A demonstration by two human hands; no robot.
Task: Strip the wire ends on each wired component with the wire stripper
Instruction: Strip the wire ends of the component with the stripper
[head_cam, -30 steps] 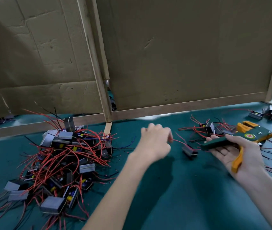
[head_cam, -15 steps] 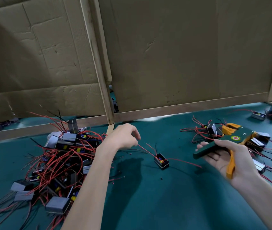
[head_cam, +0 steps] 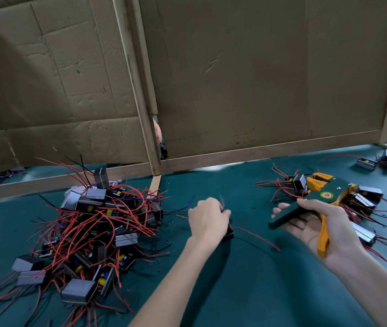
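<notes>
A wired component (head_cam: 229, 233) is pinched in the grip of the left hand (head_cam: 208, 218).
The wire stripper (head_cam: 324, 197) is clasped in the grip of the right hand (head_cam: 317, 228).

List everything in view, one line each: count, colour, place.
wire stripper: one, green and orange, in the right hand
single component: one, black, red wires, under the left hand
left pile of components: many, grey and black, red wires, at left
right pile of components: several, same colours, behind the wire stripper
cardboard wall: two panels, brown, behind the table
table: one, teal
left hand: one, grips the single component's wires
right hand: one, holds the wire stripper
</notes>
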